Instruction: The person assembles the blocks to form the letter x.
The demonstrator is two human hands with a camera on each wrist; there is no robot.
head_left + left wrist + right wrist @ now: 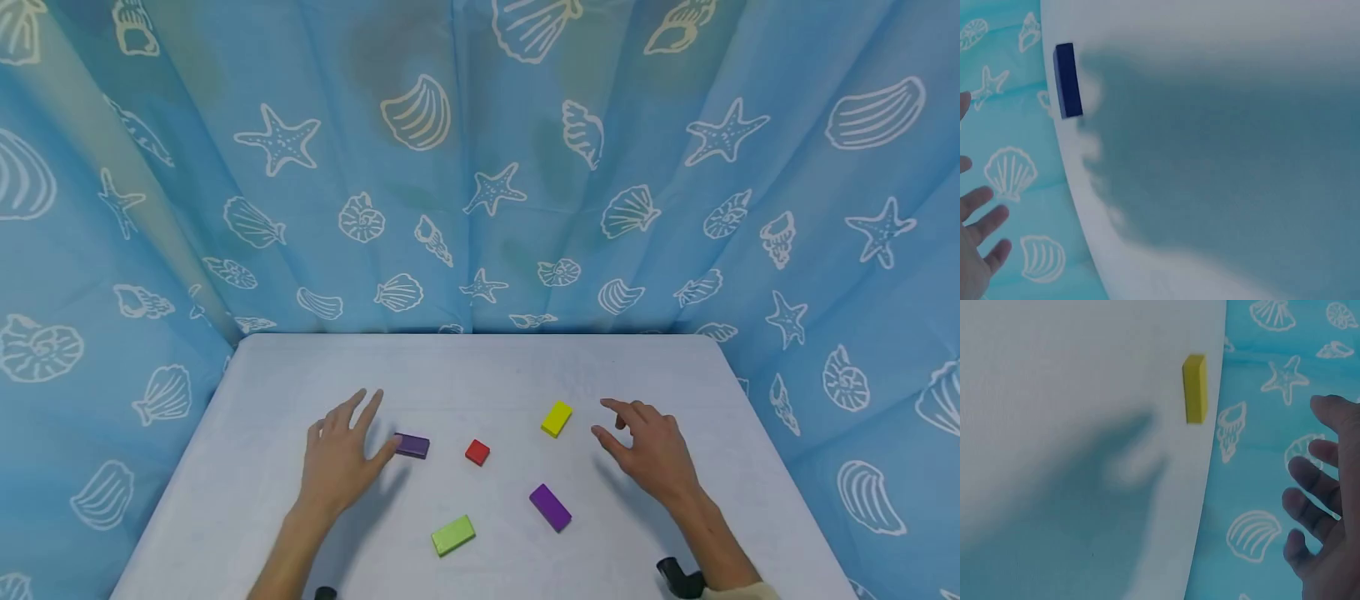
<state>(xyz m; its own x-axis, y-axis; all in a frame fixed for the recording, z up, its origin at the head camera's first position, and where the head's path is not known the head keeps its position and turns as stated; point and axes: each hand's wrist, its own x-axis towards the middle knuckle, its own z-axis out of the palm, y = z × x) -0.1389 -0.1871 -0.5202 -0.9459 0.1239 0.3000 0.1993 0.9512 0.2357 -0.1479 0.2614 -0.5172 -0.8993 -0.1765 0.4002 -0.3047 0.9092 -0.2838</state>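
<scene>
My left hand [339,460] hovers over the left part of the table with its fingers spread and nothing in them. Its thumb overlaps the end of a dark purple block [413,446] in the head view; the left wrist view shows that block [1069,80] apart from the fingers. On the other side, my right hand [652,448] hangs over the table, fingers loosely bent and holding nothing. The yellow block [557,419] lies nearest to it, to its left. Between the hands are a small red block [477,452], a brighter purple block [551,507] and a light green block [453,536].
The blocks lie on a white table [300,367]. A blue curtain [420,192] with white shells and starfish hangs behind it and along both sides. A black device [681,578] sits at my right wrist.
</scene>
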